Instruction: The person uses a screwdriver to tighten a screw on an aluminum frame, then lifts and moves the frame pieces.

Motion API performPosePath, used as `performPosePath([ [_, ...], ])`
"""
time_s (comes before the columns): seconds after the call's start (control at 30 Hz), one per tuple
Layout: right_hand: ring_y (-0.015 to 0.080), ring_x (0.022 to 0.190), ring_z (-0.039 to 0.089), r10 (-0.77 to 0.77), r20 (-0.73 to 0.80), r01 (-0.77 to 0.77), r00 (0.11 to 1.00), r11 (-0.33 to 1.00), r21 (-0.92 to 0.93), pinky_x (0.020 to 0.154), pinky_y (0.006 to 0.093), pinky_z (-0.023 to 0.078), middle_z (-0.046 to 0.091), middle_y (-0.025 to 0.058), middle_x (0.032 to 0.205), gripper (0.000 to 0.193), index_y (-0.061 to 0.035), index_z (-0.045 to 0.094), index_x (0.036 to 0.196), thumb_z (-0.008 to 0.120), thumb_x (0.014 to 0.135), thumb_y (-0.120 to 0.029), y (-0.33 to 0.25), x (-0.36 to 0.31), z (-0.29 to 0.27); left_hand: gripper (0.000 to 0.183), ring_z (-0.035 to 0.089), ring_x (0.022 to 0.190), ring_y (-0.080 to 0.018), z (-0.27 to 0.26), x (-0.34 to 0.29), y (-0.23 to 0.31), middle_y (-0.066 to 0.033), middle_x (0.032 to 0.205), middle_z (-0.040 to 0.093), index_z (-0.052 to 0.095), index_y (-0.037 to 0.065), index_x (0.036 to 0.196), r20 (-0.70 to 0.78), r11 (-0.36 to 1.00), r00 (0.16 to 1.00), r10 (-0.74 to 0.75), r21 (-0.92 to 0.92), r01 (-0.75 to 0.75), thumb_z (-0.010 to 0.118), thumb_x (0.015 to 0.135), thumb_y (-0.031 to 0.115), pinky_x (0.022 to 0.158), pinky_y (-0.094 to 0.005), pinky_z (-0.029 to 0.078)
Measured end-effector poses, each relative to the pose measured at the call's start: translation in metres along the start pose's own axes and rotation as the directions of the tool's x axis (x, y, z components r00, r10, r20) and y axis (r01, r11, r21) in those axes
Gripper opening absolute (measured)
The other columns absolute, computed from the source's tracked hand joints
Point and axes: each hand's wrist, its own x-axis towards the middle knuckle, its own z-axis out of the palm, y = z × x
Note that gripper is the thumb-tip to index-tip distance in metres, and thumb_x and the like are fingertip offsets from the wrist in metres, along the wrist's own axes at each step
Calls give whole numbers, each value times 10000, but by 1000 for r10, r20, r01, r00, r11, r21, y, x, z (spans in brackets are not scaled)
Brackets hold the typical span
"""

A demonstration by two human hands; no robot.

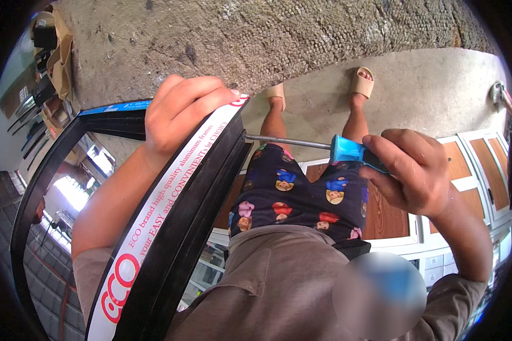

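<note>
A black aluminum frame [202, 196] slants across the left half, with white printed film along one face and blue film on a far rail. Near the frame's upper end, my left hand [182, 111] is closed over the film-covered rail, fingers curled across it. My right hand [412, 167] is wrapped round the blue and black handle of a screwdriver [290, 141]. Its metal shaft points left, almost level. The tip meets the end of the black rail, beside a corner of the frame; whether a screw sits there is too small to tell.
A worn, rough mat-like surface [279, 40] spans the top, its edge close to the frame. My sandalled feet stand on the concrete floor [432, 85] beyond. White-framed brown panels [389, 219] are at the right. Cardboard [62, 57] and dark strips lie at the far left.
</note>
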Motion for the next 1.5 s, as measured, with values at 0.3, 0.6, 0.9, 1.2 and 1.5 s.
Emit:
performPosePath([
  [0.3,215,647,587,-267,-16,253,963,928,-273,513,345,437,685,144,954,603,-25,712,1278,936,729,-133,5,5,1,314,640,733,-219,2,-2,-2,-80,974,755,809,50,1038,-27,1000,1000,13,-6,-13,829,751,175,640,-326,490],
  [0.6,251,679,684,-124,-45,119,991,988,-98,555,365,528,708,145,957,508,-9,721,1250,913,786,-90,1,8,5,322,669,762,-237,-1,-1,-2,-101,1002,758,809,46,1061,-21,999,999,36,-13,-37,822,767,176,647,-334,510],
  [0.9,276,642,691,172,56,-179,983,974,137,581,358,521,708,159,819,357,42,738,1176,862,873,-99,-12,13,-1,326,681,781,-248,-1,-4,-2,-114,1026,760,810,42,1080,-15,999,999,46,-16,-46,821,775,160,665,-341,527],
  [1.2,322,725,775,400,106,-412,910,847,336,665,382,598,759,213,827,316,46,769,1156,842,931,-163,-18,8,-7,358,684,801,-248,-4,8,4,-113,1023,760,798,40,1084,15,997,997,71,3,-71,847,768,200,681,-343,511],
  [1.5,426,883,742,306,-26,-304,952,929,-209,859,606,530,737,175,883,333,-122,743,1227,686,1015,-372,-125,-13,-56,851,700,1065,-287,-63,-48,18,-89,1161,713,698,32,1235,165,968,973,164,165,-191,995,594,507,830,-414,495],
])
